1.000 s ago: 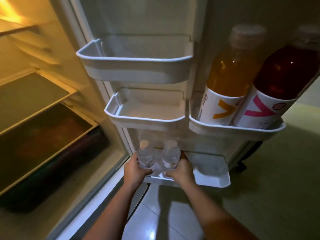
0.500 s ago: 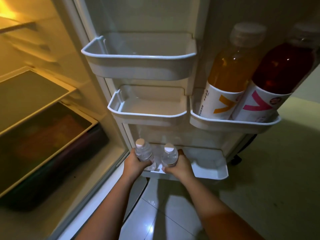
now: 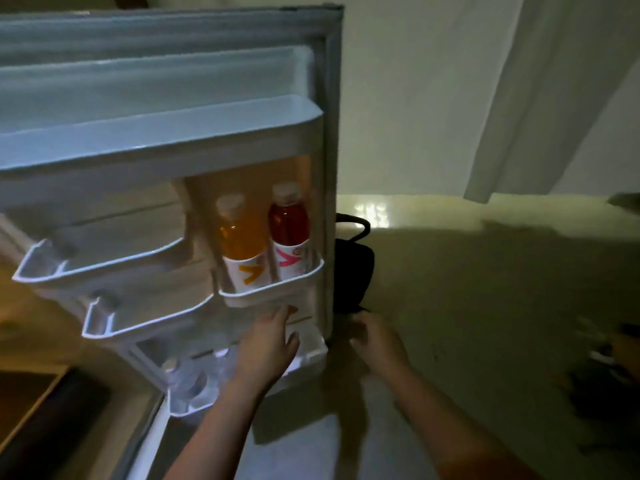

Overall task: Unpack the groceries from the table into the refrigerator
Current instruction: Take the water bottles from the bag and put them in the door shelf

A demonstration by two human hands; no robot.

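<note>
water bottles point(image 3: 188, 379) in bottom bin point(image 3: 194, 407)

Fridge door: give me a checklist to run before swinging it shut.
1. Water bottles seated in bottom door shelf: ok.
2. Orange bottle and red bottle upright in their door bin: ok.
3. Left hand clear of the door: not ok, it is in front of the bottom shelf.
4. Right hand holding nothing: ok.
5. Black bag behind the door clear of its swing: cannot tell.

You see glossy white plastic door bins point(image 3: 273, 295) and clear plastic water bottles point(image 3: 188, 382). The floor point(image 3: 485, 271) looks smooth and shiny. The curtain point(image 3: 554, 98) is matt cloth.
</note>
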